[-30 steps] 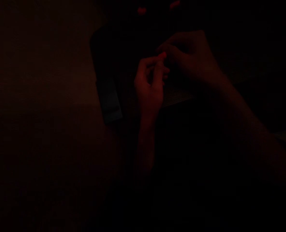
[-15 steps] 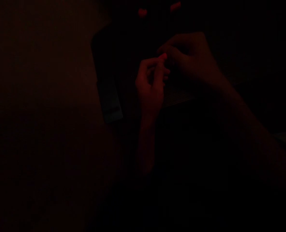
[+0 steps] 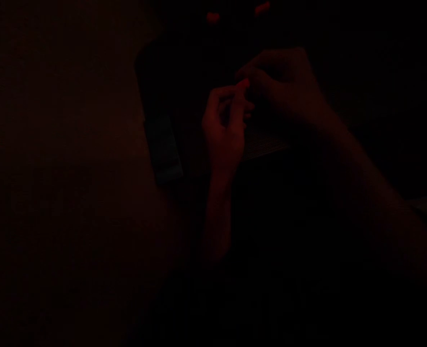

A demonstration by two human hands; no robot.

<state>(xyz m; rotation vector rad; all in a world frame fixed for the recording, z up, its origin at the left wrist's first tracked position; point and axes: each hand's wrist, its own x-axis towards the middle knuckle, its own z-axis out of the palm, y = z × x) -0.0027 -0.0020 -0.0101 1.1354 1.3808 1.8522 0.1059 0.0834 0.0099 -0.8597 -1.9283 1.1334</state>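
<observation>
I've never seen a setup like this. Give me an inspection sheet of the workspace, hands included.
Surface: dark table, faint wood grain near its front edge.
Job's things: small red piece at the left hand's fingertips.
Clutter: flat dark block at the table's left; two red bits beyond the hands.
Hands: left pinches the piece; right is close beside it, grip unclear.
Cables: nothing seen.
Surroundings: dim brownish area at left; otherwise too dark.

The flat slab [image 3: 164, 149] looks smooth (tabletop [image 3: 265, 144] wood-grained)
</observation>
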